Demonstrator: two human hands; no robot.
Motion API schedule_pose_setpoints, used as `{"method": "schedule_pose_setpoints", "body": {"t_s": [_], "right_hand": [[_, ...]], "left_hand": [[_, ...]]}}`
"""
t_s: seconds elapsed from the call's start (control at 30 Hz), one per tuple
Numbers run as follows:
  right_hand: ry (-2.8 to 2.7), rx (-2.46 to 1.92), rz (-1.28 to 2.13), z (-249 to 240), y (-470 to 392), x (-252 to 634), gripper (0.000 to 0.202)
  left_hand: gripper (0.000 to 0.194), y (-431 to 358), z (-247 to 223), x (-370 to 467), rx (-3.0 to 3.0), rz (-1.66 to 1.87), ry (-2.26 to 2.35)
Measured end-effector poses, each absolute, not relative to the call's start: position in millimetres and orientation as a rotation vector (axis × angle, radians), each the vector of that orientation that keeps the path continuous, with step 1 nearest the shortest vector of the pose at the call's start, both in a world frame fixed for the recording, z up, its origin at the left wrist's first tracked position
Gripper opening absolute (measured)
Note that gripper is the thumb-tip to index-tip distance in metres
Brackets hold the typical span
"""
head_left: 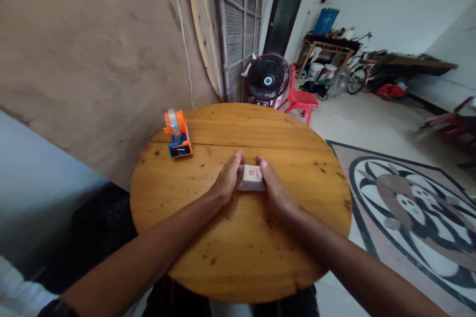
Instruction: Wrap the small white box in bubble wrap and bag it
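A small block-shaped packet [252, 178] rests on the round wooden table [208, 257] in front of me. Its pale top has a reddish print, and its sides look grey-purple and slightly shiny. My left hand [229, 176] presses against its left side, fingers held together and pointing away from me. On the opposite side, my right hand [274, 181] holds it the same way, with the thumb side up. Between them the two hands grip the packet; the palms and the faces they cover are hidden.
An orange and blue tape dispenser [180, 133] with a roll of clear tape stands at the table's left edge. Beyond the far edge are a fan [268, 77] and a red plastic chair [302, 98]. A wall [92, 49] rises close on the left.
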State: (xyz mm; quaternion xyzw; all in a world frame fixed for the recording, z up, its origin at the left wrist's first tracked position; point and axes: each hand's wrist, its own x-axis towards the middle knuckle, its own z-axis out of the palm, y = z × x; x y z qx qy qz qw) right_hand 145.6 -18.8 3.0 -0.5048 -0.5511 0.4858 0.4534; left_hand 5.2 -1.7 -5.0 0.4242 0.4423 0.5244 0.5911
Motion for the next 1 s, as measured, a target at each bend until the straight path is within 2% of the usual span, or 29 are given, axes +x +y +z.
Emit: {"method": "schedule_pose_setpoints", "body": {"t_s": [0.13,0.5,0.7,1.0], "right_hand": [[-1.265,-1.336,1.167,5,-30,117,0.079],[-1.455,-1.356,1.103,-3,-26,116,0.072],[-1.38,-1.301,1.05,-8,-16,123,0.075],[-1.453,-1.319,1.099,-2,-19,114,0.076]], "left_hand": [[0.067,-9,5,10,0.941,1.191,1.056],[0.062,-12,13,10,0.969,1.131,1.062],[0.067,-3,11,4,0.852,1.273,1.068],[0.065,-8,7,12,0.947,1.156,1.024]]}}
